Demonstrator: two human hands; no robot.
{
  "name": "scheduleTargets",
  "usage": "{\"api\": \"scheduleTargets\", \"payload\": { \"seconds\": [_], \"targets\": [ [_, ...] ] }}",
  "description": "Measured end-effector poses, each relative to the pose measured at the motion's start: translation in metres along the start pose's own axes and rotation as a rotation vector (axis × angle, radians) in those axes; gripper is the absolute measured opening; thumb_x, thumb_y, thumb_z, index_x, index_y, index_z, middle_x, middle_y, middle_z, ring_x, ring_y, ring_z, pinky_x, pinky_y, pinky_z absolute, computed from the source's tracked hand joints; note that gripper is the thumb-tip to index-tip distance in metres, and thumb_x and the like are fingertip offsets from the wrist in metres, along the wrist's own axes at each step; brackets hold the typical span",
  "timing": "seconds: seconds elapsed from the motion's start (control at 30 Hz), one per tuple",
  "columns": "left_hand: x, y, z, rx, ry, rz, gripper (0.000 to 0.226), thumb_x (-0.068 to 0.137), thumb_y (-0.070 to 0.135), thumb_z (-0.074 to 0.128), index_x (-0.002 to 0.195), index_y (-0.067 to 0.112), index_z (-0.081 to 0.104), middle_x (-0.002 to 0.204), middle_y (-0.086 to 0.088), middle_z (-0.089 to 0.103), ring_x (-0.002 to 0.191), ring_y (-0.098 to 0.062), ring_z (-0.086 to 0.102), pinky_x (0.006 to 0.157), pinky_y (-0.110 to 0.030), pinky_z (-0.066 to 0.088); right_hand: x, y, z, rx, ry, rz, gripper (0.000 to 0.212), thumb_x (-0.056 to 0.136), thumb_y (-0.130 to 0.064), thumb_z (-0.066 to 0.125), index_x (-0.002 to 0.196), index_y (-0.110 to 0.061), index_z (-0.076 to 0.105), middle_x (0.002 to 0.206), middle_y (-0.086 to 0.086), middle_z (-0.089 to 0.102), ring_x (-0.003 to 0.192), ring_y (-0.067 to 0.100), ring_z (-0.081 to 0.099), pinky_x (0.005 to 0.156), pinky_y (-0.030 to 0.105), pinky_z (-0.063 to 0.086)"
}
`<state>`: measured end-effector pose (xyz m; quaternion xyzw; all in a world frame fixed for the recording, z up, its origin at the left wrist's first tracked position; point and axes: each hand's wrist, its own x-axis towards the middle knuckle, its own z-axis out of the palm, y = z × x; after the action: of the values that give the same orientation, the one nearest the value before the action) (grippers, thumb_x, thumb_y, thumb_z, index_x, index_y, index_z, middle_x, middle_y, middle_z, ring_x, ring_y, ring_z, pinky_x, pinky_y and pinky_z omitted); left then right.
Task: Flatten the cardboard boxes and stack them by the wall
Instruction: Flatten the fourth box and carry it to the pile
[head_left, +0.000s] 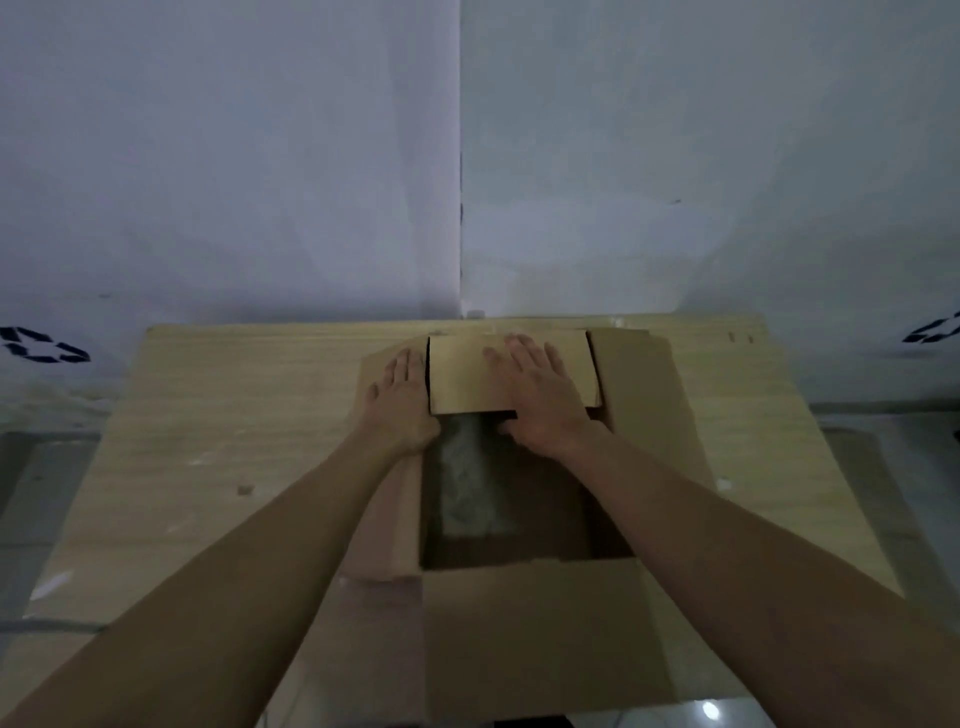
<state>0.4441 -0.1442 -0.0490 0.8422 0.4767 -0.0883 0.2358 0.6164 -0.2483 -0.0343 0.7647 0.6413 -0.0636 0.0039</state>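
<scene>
Far left: wall (223, 156) carries a dark printed mark (44, 345), low down, partly cut by the frame edge. Light wood-grain tabletop (234, 441) butts against the wall; floor (31, 493) shows at its left side.

Left hand (400, 402): palm down on the left flap (387, 493) of the cardboard box (530, 623), fingers (402, 361) straight and close together, pointing at the wall, thumb off to the left. Nothing pinched, flat press only.

Centre: box sits open on the tabletop, far end near the wall, right under the vertical wall seam (461, 208). Dark interior, with something pale and crumpled (467, 483) inside; blurred, can't identify it. Far flap (467, 376) is folded inward over the opening and lies roughly level. Near flap (535, 639) is spread outward toward the camera.

Right hand (540, 400): flat on top of the far flap, fingers (524, 353) straight and slightly spread, tips near the flap's far edge. Thumb sits at the flap's near edge, by the opening; can't tell whether it hooks under.

Right side flap (649, 415) angles outward. Past it more bare tabletop, then floor. Second dark mark (935, 330) on the wall at far right, also cropped.
</scene>
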Motion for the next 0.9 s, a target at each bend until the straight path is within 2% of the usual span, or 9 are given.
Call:
{"api": "scheduleTargets", "payload": {
  "seconds": [0.1, 0.2, 0.3, 0.37, 0.5, 0.6, 0.67, 0.8, 0.9],
  "targets": [
    [-0.011, 0.002, 0.027, -0.046, 0.136, -0.036, 0.081, 0.095, 0.026, 0.044, 0.156, 0.005, -0.004, 0.165, -0.012, 0.001, 0.152, -0.027, 0.002, 0.123, -0.048, 0.007, 0.012, 0.021, -0.006, -0.065, 0.093, -0.204, 0.045, 0.076, -0.022, 0.063, 0.121, -0.012, 0.062, 0.127, 0.013, 0.06, 0.12, 0.033, 0.055, 0.11, 0.049, 0.036],
    [-0.015, 0.007, 0.04, -0.106, 0.226, -0.043, 0.077, 0.097, 0.027, 0.044, 0.156, 0.002, 0.001, 0.164, -0.017, 0.008, 0.151, -0.03, 0.009, 0.122, -0.037, 0.005, 0.02, 0.043, -0.02, 0.104, 0.366, -0.237, 0.021, 0.079, -0.023, 0.055, 0.088, -0.009, 0.067, 0.083, 0.012, 0.069, 0.074, 0.034, 0.065, 0.065, 0.037, 0.051],
    [-0.012, 0.011, 0.042, -0.111, 0.228, -0.066, 0.071, 0.101, 0.023, 0.039, 0.157, 0.005, -0.001, 0.165, -0.012, 0.002, 0.152, -0.026, 0.002, 0.118, -0.031, 0.004, 0.049, 0.055, -0.027, 0.027, 0.641, -0.224, 0.026, 0.086, -0.015, 0.062, 0.11, -0.007, 0.068, 0.112, 0.016, 0.069, 0.101, 0.038, 0.064, 0.091, 0.049, 0.05],
    [-0.014, 0.013, 0.042, -0.142, 0.205, -0.086, 0.07, 0.101, 0.018, 0.037, 0.157, 0.007, -0.003, 0.166, -0.009, 0.001, 0.152, -0.026, 0.009, 0.119, -0.037, 0.018, 0.07, 0.055, -0.027, -0.049, 0.716, -0.136, 0.047, 0.09, -0.009, 0.061, 0.137, -0.008, 0.056, 0.152, 0.018, 0.044, 0.139, 0.037, 0.04, 0.116, 0.056, 0.027],
    [-0.013, 0.013, 0.04, -0.118, 0.2, -0.113, 0.073, 0.099, 0.014, 0.04, 0.157, 0.01, -0.004, 0.166, -0.009, 0.004, 0.14, -0.035, 0.037, 0.102, -0.045, 0.043, 0.08, 0.045, 0.012, 0.029, 0.511, 0.021, 0.081, 0.09, -0.006, 0.063, 0.158, -0.013, 0.02, 0.165, 0.017, 0.01, 0.153, 0.034, 0.005, 0.122, 0.054, 0.011],
    [-0.009, 0.012, 0.043, -0.1, 0.208, -0.127, 0.073, 0.099, 0.018, 0.04, 0.157, 0.012, -0.003, 0.163, -0.012, 0.015, 0.126, -0.041, 0.051, 0.096, -0.049, 0.049, 0.064, 0.041, 0.052, 0.112, 0.218, 0.04, 0.074, 0.087, -0.008, 0.066, 0.152, -0.017, 0.033, 0.154, 0.013, 0.034, 0.146, 0.033, 0.024, 0.121, 0.055, 0.015],
    [-0.01, 0.013, 0.044, -0.095, 0.206, -0.128, 0.071, 0.1, 0.021, 0.038, 0.156, 0.015, -0.003, 0.159, -0.015, 0.026, 0.116, -0.042, 0.058, 0.092, -0.052, 0.051, 0.066, 0.043, 0.056, 0.175, 0.192, 0.06, 0.053, 0.091, -0.011, 0.062, 0.141, -0.02, 0.047, 0.133, 0.009, 0.05, 0.129, 0.03, 0.04, 0.12, 0.053, 0.014],
    [-0.012, 0.019, 0.04, -0.056, 0.193, -0.146, 0.071, 0.1, 0.022, 0.04, 0.157, 0.012, -0.001, 0.16, -0.015, 0.026, 0.119, -0.042, 0.057, 0.093, -0.05, 0.05, 0.071, 0.058, 0.034, 0.341, 0.114, 0.0, 0.039, 0.102, -0.021, 0.045, 0.142, -0.018, 0.048, 0.139, 0.007, 0.049, 0.135, 0.027, 0.038, 0.119, 0.045, 0.009],
    [-0.014, 0.019, 0.036, -0.007, 0.165, -0.144, 0.072, 0.099, 0.022, 0.04, 0.157, 0.006, -0.001, 0.164, -0.014, 0.011, 0.143, -0.036, 0.033, 0.111, -0.048, 0.037, 0.043, 0.076, 0.025, 0.411, 0.168, 0.007, 0.044, 0.105, -0.022, 0.04, 0.148, -0.011, 0.041, 0.156, 0.011, 0.035, 0.147, 0.027, 0.024, 0.123, 0.043, 0.01]
  ]
}}
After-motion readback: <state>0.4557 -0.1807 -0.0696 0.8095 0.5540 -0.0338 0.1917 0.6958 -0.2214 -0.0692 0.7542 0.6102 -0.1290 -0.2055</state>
